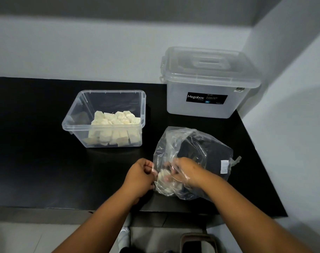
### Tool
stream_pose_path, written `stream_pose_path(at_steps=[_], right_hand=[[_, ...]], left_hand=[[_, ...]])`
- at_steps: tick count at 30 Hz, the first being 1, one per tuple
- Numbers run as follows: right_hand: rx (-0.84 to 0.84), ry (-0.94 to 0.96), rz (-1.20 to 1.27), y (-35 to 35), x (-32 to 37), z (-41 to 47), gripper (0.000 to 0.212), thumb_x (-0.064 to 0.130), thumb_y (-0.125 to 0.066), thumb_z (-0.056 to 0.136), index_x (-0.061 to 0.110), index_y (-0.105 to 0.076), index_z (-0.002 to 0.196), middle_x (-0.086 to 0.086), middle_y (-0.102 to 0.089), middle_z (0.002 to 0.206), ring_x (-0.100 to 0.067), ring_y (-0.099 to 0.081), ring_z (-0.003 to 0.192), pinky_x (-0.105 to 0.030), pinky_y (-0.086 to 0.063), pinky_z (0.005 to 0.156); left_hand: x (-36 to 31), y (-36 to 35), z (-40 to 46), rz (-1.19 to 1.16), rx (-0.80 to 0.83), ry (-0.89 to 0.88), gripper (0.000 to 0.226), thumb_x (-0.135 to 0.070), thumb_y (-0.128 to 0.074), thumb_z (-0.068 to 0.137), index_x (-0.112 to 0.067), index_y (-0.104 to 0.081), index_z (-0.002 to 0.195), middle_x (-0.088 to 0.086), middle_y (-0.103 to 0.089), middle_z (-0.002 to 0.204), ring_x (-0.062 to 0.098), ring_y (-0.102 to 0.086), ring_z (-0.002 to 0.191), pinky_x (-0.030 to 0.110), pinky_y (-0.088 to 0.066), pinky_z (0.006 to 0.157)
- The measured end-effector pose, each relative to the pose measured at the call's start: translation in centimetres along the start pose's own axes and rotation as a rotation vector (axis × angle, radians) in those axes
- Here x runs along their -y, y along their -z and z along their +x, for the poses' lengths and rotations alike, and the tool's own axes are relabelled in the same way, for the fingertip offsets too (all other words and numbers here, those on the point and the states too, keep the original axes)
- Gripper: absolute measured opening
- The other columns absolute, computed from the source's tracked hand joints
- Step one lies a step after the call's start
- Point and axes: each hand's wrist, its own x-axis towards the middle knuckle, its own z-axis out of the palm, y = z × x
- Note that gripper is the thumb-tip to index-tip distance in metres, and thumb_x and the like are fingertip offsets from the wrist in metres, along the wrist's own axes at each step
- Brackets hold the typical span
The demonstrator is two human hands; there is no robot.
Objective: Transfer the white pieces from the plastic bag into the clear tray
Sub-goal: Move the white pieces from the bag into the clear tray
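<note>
A clear plastic bag point(206, 143) lies crumpled on the black counter at the right of centre. My left hand point(140, 177) pinches the bag's near left edge. My right hand point(187, 172) is inside the bag, its fingers closed around a few white pieces point(163, 175) at the bag's bottom corner. The clear tray point(79, 114) stands to the left, further back, and holds several white pieces point(113, 125) heaped towards its right side.
A lidded translucent storage box point(208, 83) with a black Megabox label stands at the back right against the wall. The black counter point(37, 161) ends at a front edge close to my body, with a wall on the right.
</note>
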Motion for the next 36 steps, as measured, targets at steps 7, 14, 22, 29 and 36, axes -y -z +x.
stream_pose_path(at_steps=[7,14,22,29,36], right_hand=[[0.094,-0.028,-0.011,0.2,0.1,-0.4,0.027,0.021,-0.073,0.084,0.040,-0.054,0.081,0.007,-0.055,0.096,-0.015,-0.058,0.090,-0.035,-0.055,0.083],[0.032,0.017,0.083,0.4,-0.2,-1.0,0.018,0.013,-0.061,0.093,0.003,-0.064,0.108,0.011,-0.051,0.077,-0.015,-0.051,0.085,-0.027,-0.041,0.078],[-0.120,-0.166,0.417,1.9,-2.9,-2.9,0.017,0.012,-0.080,0.076,0.021,-0.069,0.086,-0.002,-0.067,0.080,-0.013,-0.061,0.073,-0.035,-0.053,0.075],[-0.246,-0.238,0.512,3.6,-4.9,-4.6,0.012,0.016,-0.074,0.084,0.013,-0.069,0.095,-0.011,-0.074,0.092,-0.019,-0.069,0.079,-0.029,-0.055,0.067],[-0.261,-0.344,0.024,3.9,-4.3,-4.8,0.021,0.030,-0.045,0.100,0.024,-0.065,0.100,-0.002,-0.065,0.096,-0.023,-0.063,0.093,-0.028,-0.046,0.070]], left_hand=[[-0.1,-0.7,-0.3,-0.041,-0.029,-0.054,0.015,0.002,-0.056,0.089,-0.012,-0.056,0.093,0.009,-0.058,0.084,0.018,-0.057,0.069,0.031,-0.055,0.059],[-0.4,-0.5,-0.3,-0.021,-0.045,-0.068,0.013,0.000,-0.057,0.089,-0.012,-0.057,0.095,0.008,-0.058,0.082,0.018,-0.059,0.070,0.034,-0.058,0.060],[0.0,0.2,-0.3,0.044,-0.062,-0.080,0.015,0.001,-0.056,0.088,-0.014,-0.055,0.088,0.008,-0.056,0.081,0.019,-0.058,0.071,0.036,-0.060,0.061],[-0.9,1.4,-0.3,0.419,-0.112,-0.143,0.019,-0.012,-0.066,0.082,-0.015,-0.056,0.098,0.008,-0.061,0.095,0.025,-0.062,0.084,0.038,-0.054,0.080],[-5.6,-0.1,-2.4,0.639,-0.277,-0.530,0.040,-0.028,-0.063,0.087,-0.018,-0.054,0.125,0.003,-0.046,0.121,0.021,-0.048,0.113,0.027,-0.043,0.083]])
